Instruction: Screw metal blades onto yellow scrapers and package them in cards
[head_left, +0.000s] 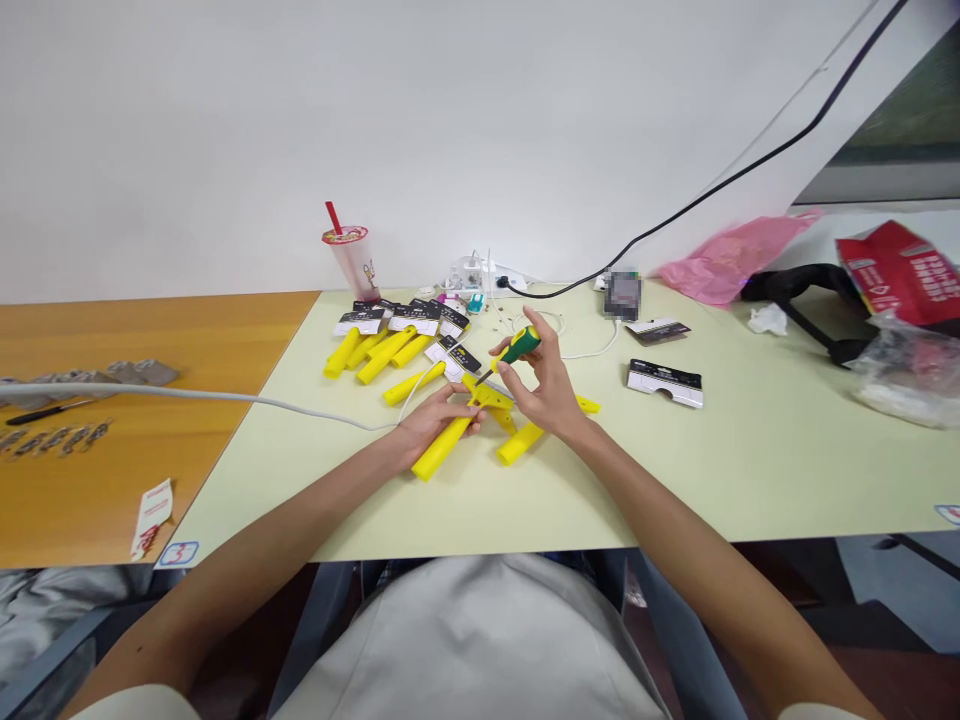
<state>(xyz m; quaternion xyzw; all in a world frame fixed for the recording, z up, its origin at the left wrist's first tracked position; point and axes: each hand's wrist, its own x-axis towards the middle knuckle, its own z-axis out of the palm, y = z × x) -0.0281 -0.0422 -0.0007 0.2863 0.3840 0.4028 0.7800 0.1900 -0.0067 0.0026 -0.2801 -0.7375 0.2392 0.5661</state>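
Observation:
My left hand (429,424) is closed around a yellow plastic tool with a thick handle (441,452), just above the table. In my right hand (550,388) is a screwdriver (523,343) with a green and yellow handle. Its shaft slopes down to the left, and the tip is at the head of the yellow tool; whether it sits on a screw is too small to tell. Under my right hand lies another yellow handle (519,445), partly covered. A carded yellow handle (414,384) lies behind my left hand, and several more yellow handles (386,356) with black-and-white cards lie further back.
A cup with a red straw (352,262) stands at the back left. A white cable (300,403) crosses to my left hand. A power strip (480,277) sits by the wall. Loose cards (665,383), a pink bag (731,262) and a red package (904,275) lie on the right.

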